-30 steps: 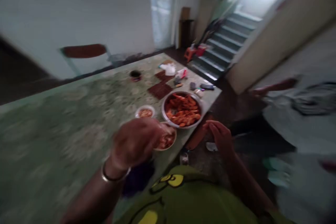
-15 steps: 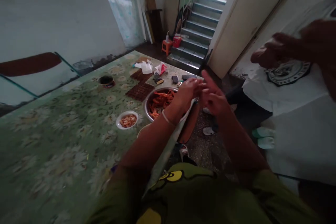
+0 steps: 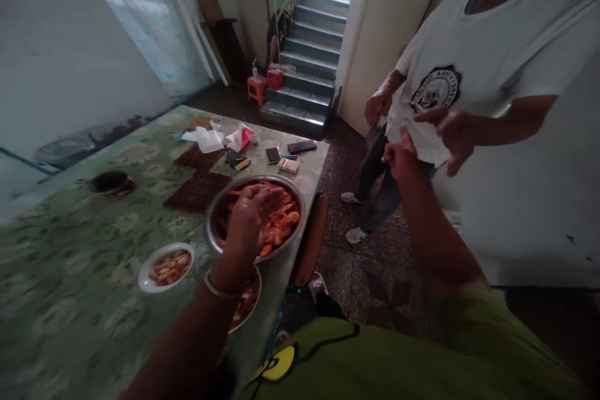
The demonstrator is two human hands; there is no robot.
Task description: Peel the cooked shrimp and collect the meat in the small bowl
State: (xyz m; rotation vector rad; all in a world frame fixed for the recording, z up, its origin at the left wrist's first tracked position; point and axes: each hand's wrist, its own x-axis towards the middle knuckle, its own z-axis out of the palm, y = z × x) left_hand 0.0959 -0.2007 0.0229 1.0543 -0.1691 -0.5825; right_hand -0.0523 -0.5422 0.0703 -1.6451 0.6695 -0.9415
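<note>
My left hand (image 3: 250, 209) hovers over a round metal bowl (image 3: 300, 225) full of orange-red cooked shrimp (image 3: 281, 225), fingers loosely spread with nothing visible in them. A band circles that wrist. Out past the table edge, my right hand (image 3: 400, 155) is raised with its index finger stretched out and the other fingers curled; it appears to hold nothing. Close by it is another person's pointing hand (image 3: 450, 131). Left of my forearm stands a white bowl (image 3: 149, 284) of peeled shrimp. A second bowl (image 3: 255, 306) with reddish contents is partly hidden under my left arm.
A flowered cloth covers the table (image 3: 94, 250). On it lie brown woven mats (image 3: 197, 190), a dark pot (image 3: 112, 182), phones (image 3: 302, 146) and crumpled white plastic (image 3: 206, 139). A person in a white shirt (image 3: 487, 62) stands at right. Behind are stairs (image 3: 312, 62) and an orange stool (image 3: 256, 89).
My hands, close together before, have moved apart: the left over the shrimp bowl, the right outward towards the other person. The view has shifted right, and the other person's hands are lower and apart.
</note>
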